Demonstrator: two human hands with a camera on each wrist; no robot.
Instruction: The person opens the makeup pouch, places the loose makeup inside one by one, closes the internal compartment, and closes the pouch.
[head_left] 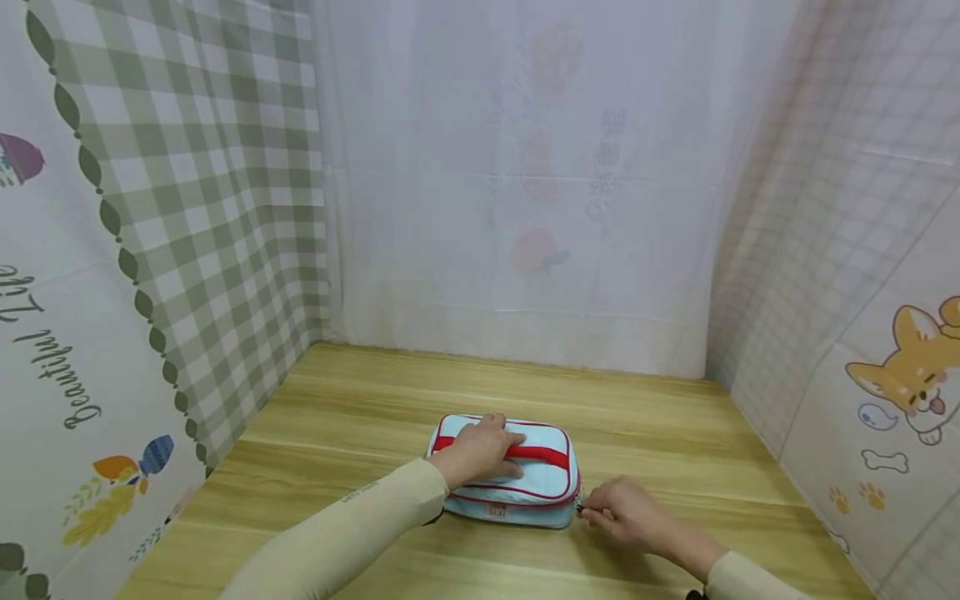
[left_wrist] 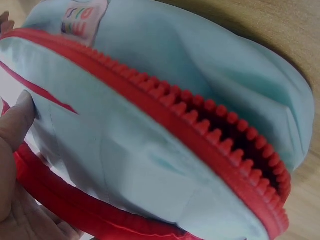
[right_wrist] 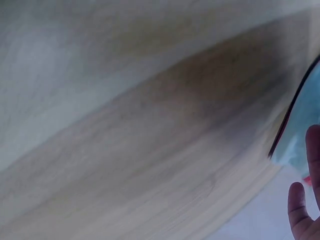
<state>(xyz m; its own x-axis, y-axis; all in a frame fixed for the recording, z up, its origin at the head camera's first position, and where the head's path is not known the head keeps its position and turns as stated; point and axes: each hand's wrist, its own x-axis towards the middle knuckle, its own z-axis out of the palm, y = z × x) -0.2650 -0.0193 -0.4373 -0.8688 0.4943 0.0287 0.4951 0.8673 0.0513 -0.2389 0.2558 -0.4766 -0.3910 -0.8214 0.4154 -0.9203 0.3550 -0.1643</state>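
Observation:
A light blue zip bag with red piping and a red carry strap lies on the wooden table. My left hand rests on its lid across the strap, fingers spread. In the left wrist view the chunky red zipper teeth gape at the bag's left end, with a dark gap between the rows. At the bag's front right corner my right hand pinches the zipper pull. The right wrist view catches just two fingertips beside the bag's edge.
The wood-grain table extends around the bag. A white curtain hangs behind it, a green checked cloth on the left and a cloth with a cartoon dog on the right. A small printed label is on the bag's front.

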